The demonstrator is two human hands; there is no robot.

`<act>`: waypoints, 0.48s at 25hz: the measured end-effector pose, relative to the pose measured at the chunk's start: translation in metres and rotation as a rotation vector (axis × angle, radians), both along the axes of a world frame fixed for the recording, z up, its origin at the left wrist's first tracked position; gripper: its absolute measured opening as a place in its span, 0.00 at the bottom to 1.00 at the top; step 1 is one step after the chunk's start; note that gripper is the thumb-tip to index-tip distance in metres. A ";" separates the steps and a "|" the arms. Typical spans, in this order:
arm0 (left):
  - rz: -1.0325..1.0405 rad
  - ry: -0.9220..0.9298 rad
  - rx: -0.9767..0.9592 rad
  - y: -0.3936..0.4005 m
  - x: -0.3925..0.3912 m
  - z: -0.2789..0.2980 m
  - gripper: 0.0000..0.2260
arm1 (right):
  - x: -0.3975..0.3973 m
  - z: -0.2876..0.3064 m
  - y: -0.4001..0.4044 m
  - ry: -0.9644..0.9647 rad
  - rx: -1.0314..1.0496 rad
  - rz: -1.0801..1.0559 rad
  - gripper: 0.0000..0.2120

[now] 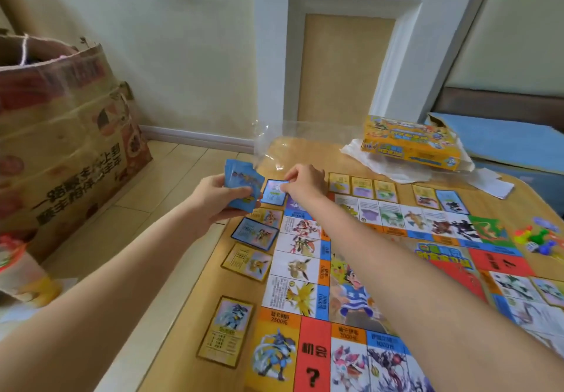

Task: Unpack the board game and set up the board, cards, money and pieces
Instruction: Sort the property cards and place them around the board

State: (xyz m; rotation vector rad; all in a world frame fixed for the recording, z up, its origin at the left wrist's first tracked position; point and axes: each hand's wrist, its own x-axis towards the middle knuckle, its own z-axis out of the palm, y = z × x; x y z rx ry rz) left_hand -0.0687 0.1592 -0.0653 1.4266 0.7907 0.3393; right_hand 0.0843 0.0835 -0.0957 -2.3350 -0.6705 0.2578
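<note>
The colourful game board [381, 272] lies unfolded on the wooden table [189, 315]. Several property cards line its left edge, among them a yellow-framed card [225, 330] and a blue-framed card [254, 233]; more cards [386, 189] sit along the far edge. My left hand [213, 202] grips a fanned stack of blue cards [242, 185] off the board's far left corner. My right hand [302, 182] pinches a single blue card [274, 192] at that corner, low over the table. Coloured plastic pieces and a die [537, 237] lie at the right.
The yellow game box [410, 142] rests on white paper [488, 182] at the table's far side. A clear plastic wrapper [268, 144] stands at the far left edge. A large cardboard carton [61, 135] sits on the tiled floor to the left, and a blue cushion [503, 141] lies far right.
</note>
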 end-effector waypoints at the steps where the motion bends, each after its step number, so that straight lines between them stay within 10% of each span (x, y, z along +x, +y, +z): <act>1: -0.010 -0.002 -0.013 0.000 0.002 -0.002 0.10 | 0.000 -0.002 -0.001 -0.044 -0.040 0.015 0.07; 4: -0.035 -0.026 -0.062 -0.005 0.007 -0.005 0.06 | -0.004 0.006 -0.011 -0.164 0.073 0.003 0.07; 7: -0.076 -0.047 -0.099 -0.014 0.007 -0.004 0.05 | -0.015 0.030 -0.033 0.158 0.394 0.164 0.11; 12: -0.264 -0.145 -0.217 -0.046 0.005 0.007 0.07 | -0.030 0.049 -0.090 0.304 0.331 0.284 0.09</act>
